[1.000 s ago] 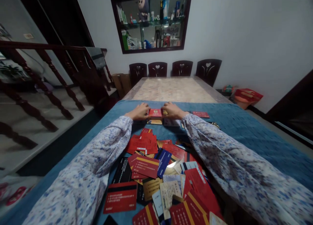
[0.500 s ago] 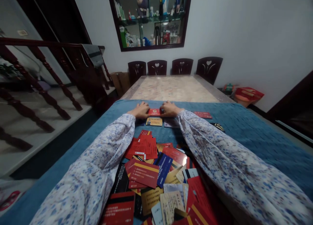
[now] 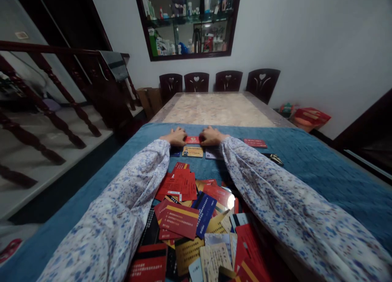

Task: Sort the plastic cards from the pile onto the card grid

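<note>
Beyond the loose pile of cards (image 3: pixel 179 222), toward the far edge of the blue cloth (image 3: pixel 309 161) spread on the table (image 3: pixel 214 108), I have both hands at one red card (image 3: pixel 192 140). It lies between them, the left hand (image 3: pixel 175 137) at one short end and the right hand (image 3: pixel 211 136) at the other. Each hand is partly curled, knuckles up, with thumb and fingers drawn in beside the card. My feed does not show the fingertips well enough to tell whether either has a real pinch or only touches the edge.

Just nearer to me is a yellow card (image 3: pixel 192 152) with a small printed figure, a dark blue card (image 3: pixel 175 154) to its left and a pale card (image 3: pixel 213 155) to its right, partly covered by the right sleeve (image 3: pixel 294 200). Farther right lie a long red card (image 3: pixel 255 143) and a black card (image 3: pixel 273 159).

I judge the red card to be light, thin and fairly stiff, probably slick on its face. I would hold it by the two short edges, since a fingertip pressed on top could skid. It should not be fragile, though a hard end-to-end squeeze might bow it. The soft cloth ought to give enough for a fingertip to get under an edge.
</note>
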The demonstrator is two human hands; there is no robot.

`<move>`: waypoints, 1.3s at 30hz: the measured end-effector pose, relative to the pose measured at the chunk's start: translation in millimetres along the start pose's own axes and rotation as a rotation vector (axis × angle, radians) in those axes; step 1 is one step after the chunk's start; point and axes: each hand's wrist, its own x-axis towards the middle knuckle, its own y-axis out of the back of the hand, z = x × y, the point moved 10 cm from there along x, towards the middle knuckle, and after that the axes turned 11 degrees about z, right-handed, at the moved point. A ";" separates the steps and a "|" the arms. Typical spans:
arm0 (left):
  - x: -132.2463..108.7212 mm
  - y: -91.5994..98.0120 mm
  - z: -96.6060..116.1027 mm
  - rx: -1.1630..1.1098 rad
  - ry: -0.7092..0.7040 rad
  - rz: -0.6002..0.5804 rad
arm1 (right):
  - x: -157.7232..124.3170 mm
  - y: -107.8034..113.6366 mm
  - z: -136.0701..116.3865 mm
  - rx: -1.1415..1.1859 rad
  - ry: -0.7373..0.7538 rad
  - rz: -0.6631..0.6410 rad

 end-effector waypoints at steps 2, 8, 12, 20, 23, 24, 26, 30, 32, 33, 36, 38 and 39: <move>0.4 -0.8 -0.3 -0.008 0.001 -0.011 | -0.1 -0.1 -0.3 0.003 0.003 -0.004; 2.2 -2.5 -0.9 -0.008 0.013 -0.025 | 0.6 -1.7 0.8 -0.004 0.001 -0.019; 3.3 -2.5 1.4 0.018 0.013 -0.023 | 0.6 -0.9 -0.5 -0.003 0.007 -0.016; 2.7 -1.3 1.8 0.024 -0.004 0.017 | 0.7 -2.1 -0.8 0.000 0.022 -0.012; 1.0 1.0 2.3 0.035 -0.017 0.033 | 0.5 -3.3 0.4 -0.006 0.019 -0.017; 0.1 2.3 2.5 0.039 -0.020 0.040 | 0.0 -3.4 1.0 -0.012 0.015 -0.020; -2.4 5.8 2.5 0.036 -0.022 0.059 | -1.9 -1.6 2.2 -0.025 0.005 -0.016; -10.3 17.4 1.8 0.008 -0.035 0.139 | -7.7 8.3 1.9 -0.029 0.007 0.026; -16.5 25.0 2.4 -0.006 -0.062 0.199 | -11.1 15.0 1.0 -0.023 0.012 0.053; -20.4 28.7 2.7 -0.011 -0.075 0.228 | -13.0 18.4 0.1 -0.020 0.016 0.066; -35.3 38.2 3.5 -0.029 -0.107 0.296 | -19.5 29.0 -6.8 -0.013 0.046 0.106; -47.7 42.8 5.1 -0.042 -0.123 0.318 | -25.0 35.5 -13.9 -0.013 0.068 0.128; -54.5 44.4 6.3 -0.047 -0.130 0.323 | -28.0 38.7 -17.8 -0.014 0.077 0.140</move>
